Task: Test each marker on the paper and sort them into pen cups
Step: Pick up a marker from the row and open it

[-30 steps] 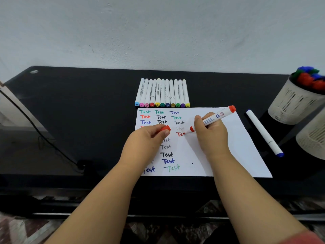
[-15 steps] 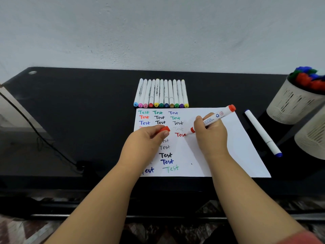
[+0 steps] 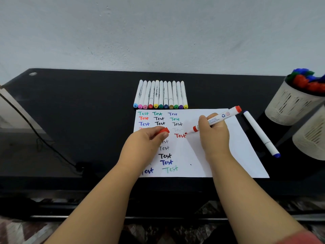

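Note:
A white sheet of paper (image 3: 233, 152) lies on the black table, covered with the word "Test" in several colours. My right hand (image 3: 213, 136) grips a red whiteboard marker (image 3: 218, 118), its tip at the end of a fresh red "Test". My left hand (image 3: 144, 145) rests on the paper and pinches the red cap (image 3: 164, 130). A row of several white markers with coloured ends (image 3: 161, 95) lies just beyond the paper. A blue-capped white marker (image 3: 260, 132) lies right of the sheet. A white pen cup (image 3: 288, 106) at the far right holds several markers; a second cup (image 3: 311, 136) stands nearer.
The black table (image 3: 79, 106) runs back to a pale wall. A dark cable (image 3: 44, 138) crosses its left part. Patterned floor shows below the table's front edge.
My right hand has moved the marker tip rightward, finishing the red word from "Te" to "Test". My left hand has kept still with the cap.

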The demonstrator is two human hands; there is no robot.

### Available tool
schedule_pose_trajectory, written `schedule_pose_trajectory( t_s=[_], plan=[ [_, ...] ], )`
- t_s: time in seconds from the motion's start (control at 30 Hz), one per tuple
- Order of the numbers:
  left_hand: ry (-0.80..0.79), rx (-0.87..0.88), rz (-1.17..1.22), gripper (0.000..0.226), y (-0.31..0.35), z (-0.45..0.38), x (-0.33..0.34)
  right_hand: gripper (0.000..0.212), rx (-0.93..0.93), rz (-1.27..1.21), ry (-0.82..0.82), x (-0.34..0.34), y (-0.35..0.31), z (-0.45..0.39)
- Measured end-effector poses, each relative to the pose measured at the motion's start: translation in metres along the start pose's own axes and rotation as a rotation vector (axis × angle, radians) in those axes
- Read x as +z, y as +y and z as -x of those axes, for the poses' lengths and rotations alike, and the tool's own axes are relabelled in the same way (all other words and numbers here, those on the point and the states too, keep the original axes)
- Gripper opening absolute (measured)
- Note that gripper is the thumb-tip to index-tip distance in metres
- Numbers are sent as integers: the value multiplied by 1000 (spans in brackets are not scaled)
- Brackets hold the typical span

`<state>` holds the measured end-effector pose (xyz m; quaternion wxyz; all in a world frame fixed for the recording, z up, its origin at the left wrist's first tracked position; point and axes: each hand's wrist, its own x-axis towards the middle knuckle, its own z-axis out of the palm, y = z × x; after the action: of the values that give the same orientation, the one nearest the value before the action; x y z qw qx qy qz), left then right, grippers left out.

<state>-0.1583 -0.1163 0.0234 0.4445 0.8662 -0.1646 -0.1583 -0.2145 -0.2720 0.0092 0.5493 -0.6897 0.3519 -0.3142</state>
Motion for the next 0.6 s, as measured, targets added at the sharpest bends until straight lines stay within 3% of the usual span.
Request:
schedule_pose_trajectory(
  t_s=[0.27,0.6],
  plan=[
    [-9,15,35,34,3,3,-1,24,148,-211,-113,-9,-16,1],
    [-83,45,216,31,6,5,-4,27,140,-360,-239,-20,-33,18]
  ],
)
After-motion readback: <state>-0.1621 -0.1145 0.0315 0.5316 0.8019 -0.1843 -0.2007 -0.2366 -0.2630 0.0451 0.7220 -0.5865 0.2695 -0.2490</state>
